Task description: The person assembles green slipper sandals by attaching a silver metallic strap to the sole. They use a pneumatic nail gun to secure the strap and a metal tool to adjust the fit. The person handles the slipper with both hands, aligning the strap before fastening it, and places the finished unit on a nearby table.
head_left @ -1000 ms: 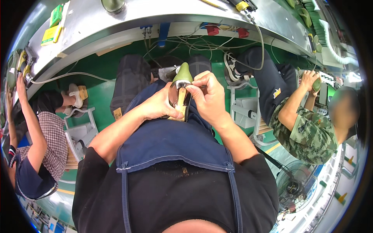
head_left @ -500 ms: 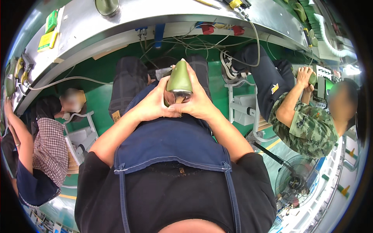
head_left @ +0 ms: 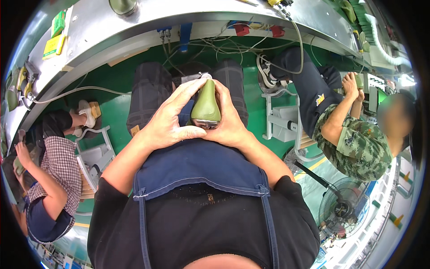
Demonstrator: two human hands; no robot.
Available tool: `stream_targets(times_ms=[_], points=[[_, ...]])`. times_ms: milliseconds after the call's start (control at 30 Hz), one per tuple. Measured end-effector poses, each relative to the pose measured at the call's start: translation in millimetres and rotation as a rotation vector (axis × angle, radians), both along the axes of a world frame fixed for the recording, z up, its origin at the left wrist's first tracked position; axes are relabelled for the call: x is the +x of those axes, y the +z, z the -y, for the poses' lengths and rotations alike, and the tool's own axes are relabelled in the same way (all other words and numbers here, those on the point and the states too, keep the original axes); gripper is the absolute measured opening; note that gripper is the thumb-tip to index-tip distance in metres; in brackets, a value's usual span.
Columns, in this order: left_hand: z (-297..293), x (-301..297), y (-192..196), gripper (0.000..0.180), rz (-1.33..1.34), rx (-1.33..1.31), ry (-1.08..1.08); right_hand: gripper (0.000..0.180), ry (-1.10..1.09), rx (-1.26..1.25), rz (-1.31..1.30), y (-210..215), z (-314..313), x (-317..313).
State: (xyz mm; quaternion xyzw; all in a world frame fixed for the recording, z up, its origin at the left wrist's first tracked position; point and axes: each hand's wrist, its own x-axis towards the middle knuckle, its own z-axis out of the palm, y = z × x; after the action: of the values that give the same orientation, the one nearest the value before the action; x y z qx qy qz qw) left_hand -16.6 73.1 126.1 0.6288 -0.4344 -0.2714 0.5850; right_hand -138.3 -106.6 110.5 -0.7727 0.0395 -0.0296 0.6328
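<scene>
Over my lap I hold a green tapered part [head_left: 207, 105] with a smooth skin, narrow at the far end and wide near me. Its near end shows a glossy dark and silvery face. My left hand [head_left: 172, 116] lies along its left side, fingers stretched to the narrow tip and thumb at the glossy base. My right hand [head_left: 229, 114] curls round its right side, with some fingers hidden behind it. Small silvery metal [head_left: 204, 75] shows at the narrow tip.
A metal workbench [head_left: 156, 15] curves across the far side, with a green rounded part [head_left: 122, 6], a yellow box [head_left: 53, 46] and hand tools [head_left: 280, 5]. Cables [head_left: 215, 45] hang below. Co-workers sit left and right, one near a fan [head_left: 342, 208].
The green part has tilted and come nearer me, so more of its side shows. My left fingers have straightened toward its tip. The co-worker at left has drawn an arm back from the bench.
</scene>
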Motion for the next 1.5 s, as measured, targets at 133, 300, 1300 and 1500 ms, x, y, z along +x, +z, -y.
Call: stream_targets(times_ms=[133, 300, 1300, 1500], points=[[-3.4, 4.9, -3.6, 0.108, 0.135, -0.011, -0.022, 0.123, 0.013, -0.092, 0.033, -8.2, -2.6, -4.3], [-4.1, 11.2, -9.3, 0.111, 0.159, -0.040, -0.064, 0.123, 0.024, -0.113, 0.052, -6.3, -3.1, -2.8], [25.7, 144.7, 107.6, 0.055, 1.197, -0.002, 0.503, 0.059, -0.134, 0.696, -0.031, 117.7, -11.3, 122.4], [10.3, 165.5, 66.6, 0.082, 0.739, 0.006, 0.856, 0.082, -0.112, 0.237, 0.189, 57.3, 4.9, 248.3]])
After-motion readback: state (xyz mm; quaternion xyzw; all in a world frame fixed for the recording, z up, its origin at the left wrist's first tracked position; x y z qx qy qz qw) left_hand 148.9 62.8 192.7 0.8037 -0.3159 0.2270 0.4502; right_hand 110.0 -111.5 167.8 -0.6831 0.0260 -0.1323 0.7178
